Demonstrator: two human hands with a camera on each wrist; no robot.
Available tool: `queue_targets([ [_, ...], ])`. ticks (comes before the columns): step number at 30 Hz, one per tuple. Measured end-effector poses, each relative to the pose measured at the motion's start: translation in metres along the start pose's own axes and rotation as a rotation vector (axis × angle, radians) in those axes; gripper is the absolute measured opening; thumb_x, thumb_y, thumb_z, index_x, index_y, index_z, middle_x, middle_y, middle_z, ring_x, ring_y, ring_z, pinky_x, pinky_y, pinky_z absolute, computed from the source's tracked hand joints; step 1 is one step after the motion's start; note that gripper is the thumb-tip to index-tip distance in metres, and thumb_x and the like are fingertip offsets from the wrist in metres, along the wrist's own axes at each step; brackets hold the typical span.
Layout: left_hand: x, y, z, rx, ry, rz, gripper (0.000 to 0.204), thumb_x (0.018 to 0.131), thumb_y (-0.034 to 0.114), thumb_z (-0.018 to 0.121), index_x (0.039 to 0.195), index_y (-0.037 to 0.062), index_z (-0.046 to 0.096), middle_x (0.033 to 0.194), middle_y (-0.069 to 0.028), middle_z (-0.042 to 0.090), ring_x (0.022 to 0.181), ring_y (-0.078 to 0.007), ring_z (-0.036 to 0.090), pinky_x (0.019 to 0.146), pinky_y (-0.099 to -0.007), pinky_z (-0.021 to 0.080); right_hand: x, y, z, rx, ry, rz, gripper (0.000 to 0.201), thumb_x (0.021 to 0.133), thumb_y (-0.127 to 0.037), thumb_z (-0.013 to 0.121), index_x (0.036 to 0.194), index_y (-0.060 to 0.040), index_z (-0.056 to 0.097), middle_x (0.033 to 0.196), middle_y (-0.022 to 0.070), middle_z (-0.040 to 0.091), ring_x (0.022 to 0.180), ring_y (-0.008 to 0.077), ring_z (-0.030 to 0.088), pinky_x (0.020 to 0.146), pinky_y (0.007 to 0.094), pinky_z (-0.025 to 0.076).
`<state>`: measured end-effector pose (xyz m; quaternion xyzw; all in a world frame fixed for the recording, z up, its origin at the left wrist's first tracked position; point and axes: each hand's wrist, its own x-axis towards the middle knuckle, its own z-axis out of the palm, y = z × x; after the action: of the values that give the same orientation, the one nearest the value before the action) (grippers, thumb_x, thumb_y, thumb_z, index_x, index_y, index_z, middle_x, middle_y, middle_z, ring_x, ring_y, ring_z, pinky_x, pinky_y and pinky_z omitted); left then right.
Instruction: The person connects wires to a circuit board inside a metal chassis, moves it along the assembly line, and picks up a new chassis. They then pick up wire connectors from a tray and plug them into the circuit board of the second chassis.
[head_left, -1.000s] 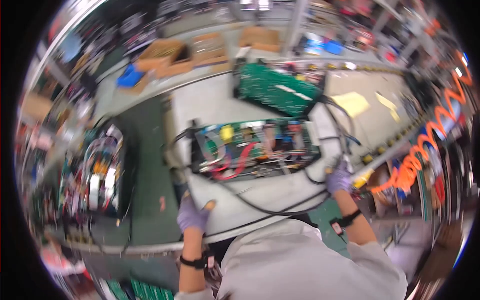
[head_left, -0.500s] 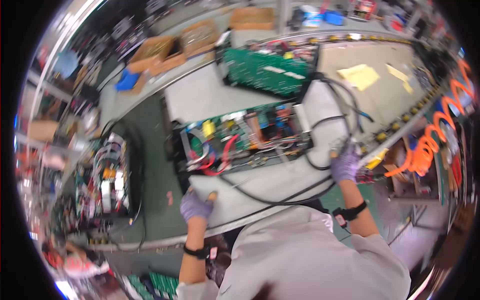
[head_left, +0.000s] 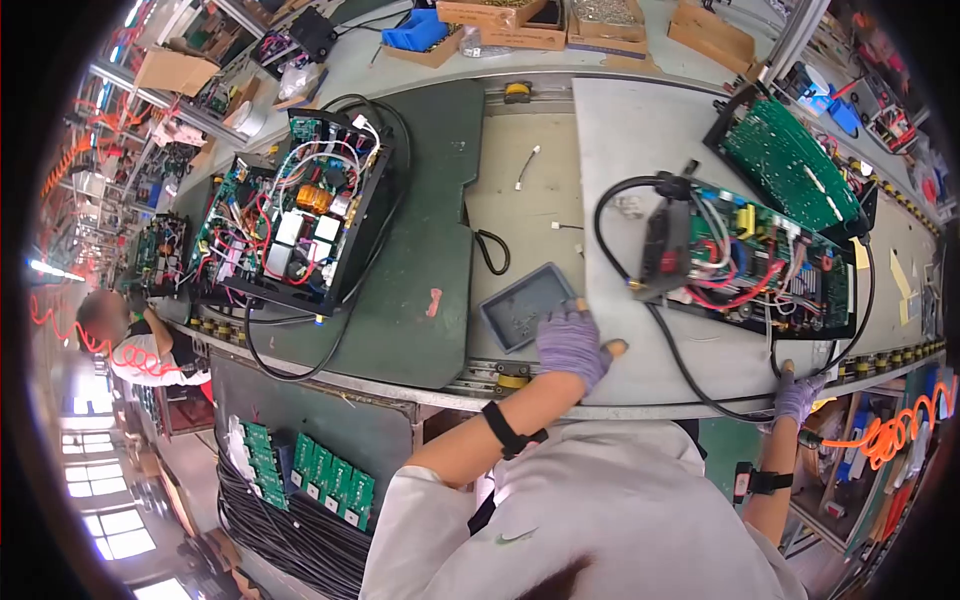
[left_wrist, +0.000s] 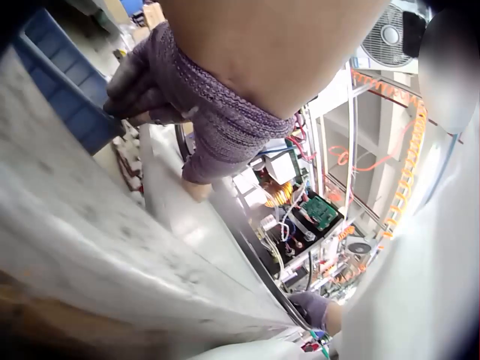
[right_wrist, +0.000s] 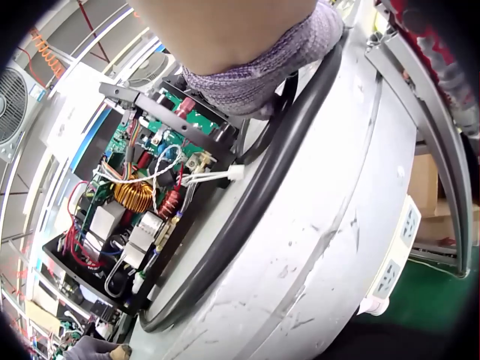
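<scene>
In the head view, the gloved left hand (head_left: 572, 348) rests at the white board's (head_left: 640, 372) front left, fingertips at the right side of a grey-blue tray (head_left: 492, 322) and thumb spread on the board. The left wrist view shows that hand (left_wrist: 206, 112) with its fingers beside the tray (left_wrist: 61, 71). At the front edge, the right hand (head_left: 797, 398) lies by a black cable (head_left: 680, 362); in the right wrist view the hand (right_wrist: 270, 75) touches the thick cable (right_wrist: 259, 184), its fingertips partly hidden. An uncovered electronic unit (head_left: 755, 262) lies behind the hands.
Another opened unit (head_left: 310, 215) sits on the green board (head_left: 425, 250) at left. A green circuit panel (head_left: 790, 165) leans at the back right. Small parts boxes (head_left: 605, 28) line the rear shelf. An orange coiled hose (head_left: 885, 435) hangs at right; another person (head_left: 145, 355) is far left.
The head view has swung left, bringing the tray and loose wires into sight. The left hand now reaches the tray's side; the right hand remains near the cable at the front edge.
</scene>
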<state>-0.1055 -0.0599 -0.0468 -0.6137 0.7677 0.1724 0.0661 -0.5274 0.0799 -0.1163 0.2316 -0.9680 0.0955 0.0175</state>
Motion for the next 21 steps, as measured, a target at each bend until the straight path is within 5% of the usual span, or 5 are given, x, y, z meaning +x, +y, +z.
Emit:
queue_targets([
  [7, 0.017, -0.015, 0.031, -0.057, 0.271, 0.257, 0.035, 0.085, 0.03, 0.059, 0.118, 0.0187, 0.063, 0.113, -0.0062, 0.063, 0.112, -0.0252, 0.055, 0.095, -0.0452, 0.04, 0.068, 0.04, 0.005, -0.205, 0.017, 0.157, 0.097, 0.083, -0.06, 0.052, 0.152, -0.0073, 0.009, 0.153, 0.0196, 0.028, 0.135, 0.0389, 0.037, 0.112, 0.0432, 0.03],
  [9, 0.03, -0.034, 0.037, 0.084, 0.049, 0.107, 0.031, 0.084, 0.026, 0.059, 0.114, 0.0209, 0.064, 0.101, -0.0064, 0.067, 0.1, -0.024, 0.062, 0.087, -0.0431, 0.044, 0.07, 0.02, -0.016, -0.215, -0.068, 0.251, 0.095, 0.085, -0.057, 0.052, 0.152, -0.0077, 0.008, 0.151, 0.0207, 0.032, 0.133, 0.0387, 0.04, 0.111, 0.0436, 0.031],
  [11, 0.035, -0.06, 0.04, 0.191, 0.259, 0.104, 0.028, 0.084, 0.025, 0.06, 0.111, 0.0203, 0.065, 0.092, -0.006, 0.068, 0.089, -0.0238, 0.065, 0.078, -0.041, 0.046, 0.071, 0.011, -0.023, -0.202, -0.068, 0.261, 0.091, 0.088, -0.051, 0.051, 0.152, -0.0068, 0.005, 0.143, 0.0258, 0.042, 0.13, 0.0388, 0.044, 0.11, 0.0446, 0.031],
  [19, 0.056, -0.074, -0.022, 0.355, 0.004, -0.075, 0.033, 0.083, 0.018, 0.058, 0.116, 0.0123, 0.06, 0.103, -0.0075, 0.065, 0.107, -0.0237, 0.06, 0.086, -0.0416, 0.045, 0.084, 0.017, -0.012, -0.239, -0.049, 0.318, 0.086, 0.089, -0.051, 0.047, 0.153, -0.0123, 0.004, 0.138, 0.0267, 0.046, 0.123, 0.0406, 0.051, 0.102, 0.0476, 0.04],
  [21, 0.055, -0.061, -0.011, 0.335, 0.204, -0.019, 0.033, 0.082, 0.017, 0.058, 0.115, 0.0125, 0.06, 0.106, -0.0067, 0.064, 0.106, -0.0233, 0.06, 0.087, -0.0421, 0.045, 0.081, 0.019, -0.009, -0.266, -0.061, 0.298, 0.086, 0.089, -0.052, 0.046, 0.153, -0.0126, 0.004, 0.137, 0.0272, 0.047, 0.122, 0.0407, 0.052, 0.102, 0.0476, 0.041],
])
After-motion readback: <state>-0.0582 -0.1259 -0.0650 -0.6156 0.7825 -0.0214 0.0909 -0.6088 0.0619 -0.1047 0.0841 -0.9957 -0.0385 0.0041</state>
